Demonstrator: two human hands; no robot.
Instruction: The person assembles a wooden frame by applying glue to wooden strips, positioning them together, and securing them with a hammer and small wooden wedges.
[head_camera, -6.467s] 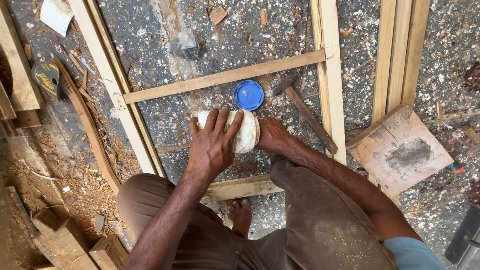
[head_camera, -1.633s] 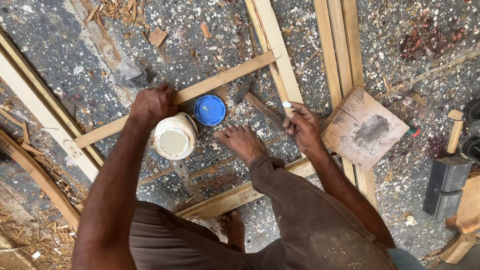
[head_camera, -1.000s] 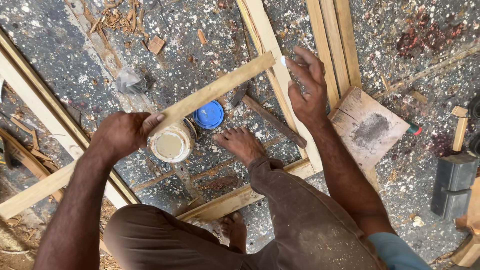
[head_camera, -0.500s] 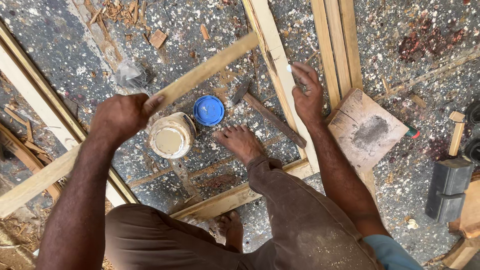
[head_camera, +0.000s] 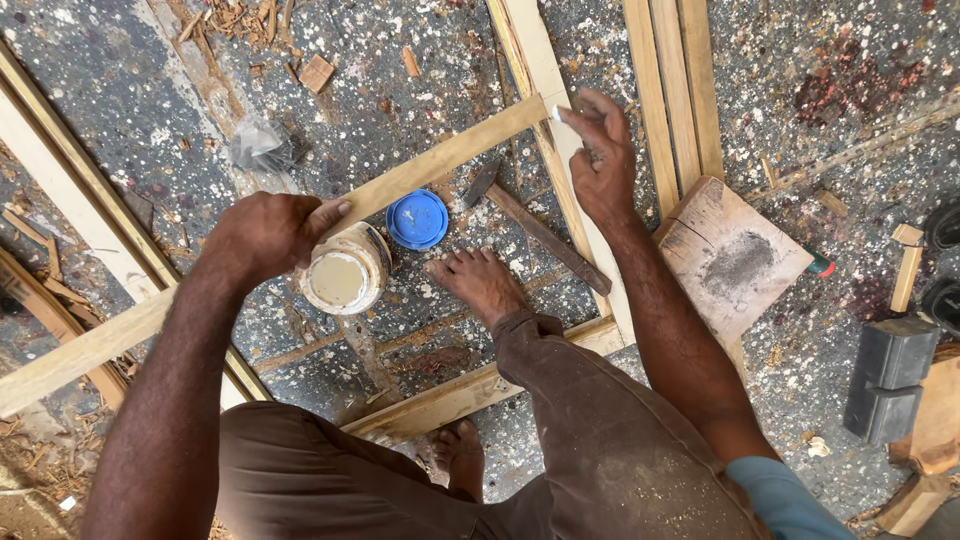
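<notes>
My left hand (head_camera: 262, 235) grips a long pale wooden strip (head_camera: 440, 160) near its middle. The strip runs from the lower left up to a wider upright board (head_camera: 545, 80). At that far end my right hand (head_camera: 600, 150) pinches the strip's tip, with a white smear at the fingertips. Just under my left hand stands an open jar of cream-coloured paste (head_camera: 340, 278). Its blue lid (head_camera: 417, 218) lies beside it on the speckled floor. A hammer (head_camera: 545, 235) lies between the lid and the board, above my bare foot (head_camera: 480, 285).
More wooden strips (head_camera: 675, 90) lie side by side at the upper right. A square wooden block (head_camera: 730, 255) rests right of my right arm, with dark blocks (head_camera: 890, 380) further right. Another frame piece (head_camera: 450, 395) lies under my knee. Wood scraps and shavings (head_camera: 240, 20) litter the top left.
The strip, flat on the floor earlier, is now held by my left hand. Its far end has swung to the upright board, and my right hand has come onto that end.
</notes>
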